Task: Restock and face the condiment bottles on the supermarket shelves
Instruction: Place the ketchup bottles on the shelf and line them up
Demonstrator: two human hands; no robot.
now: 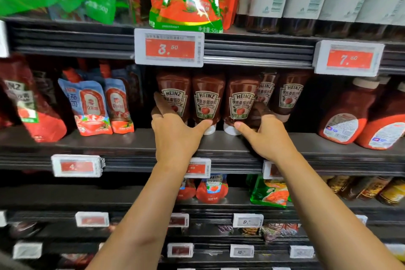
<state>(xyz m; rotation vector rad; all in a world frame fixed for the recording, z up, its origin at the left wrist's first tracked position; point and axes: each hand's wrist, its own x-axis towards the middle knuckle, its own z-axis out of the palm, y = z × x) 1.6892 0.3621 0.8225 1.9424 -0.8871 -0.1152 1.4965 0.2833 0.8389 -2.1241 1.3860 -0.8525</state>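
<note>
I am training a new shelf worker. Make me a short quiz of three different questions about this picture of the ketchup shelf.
1. True or false: both hands touch the Heinz ketchup bottles.
2. Which price tag hangs above the bottles? A) 3.50 B) 9.90 C) 1.20
3. Fill in: the bottles stand on their white ____.

Key
1. True. The left hand and the right hand grip the front Heinz ketchup bottles from both sides.
2. A. The 3.50 price tag sits on the shelf edge above them.
3. Caps. The white caps point down onto the shelf.
</note>
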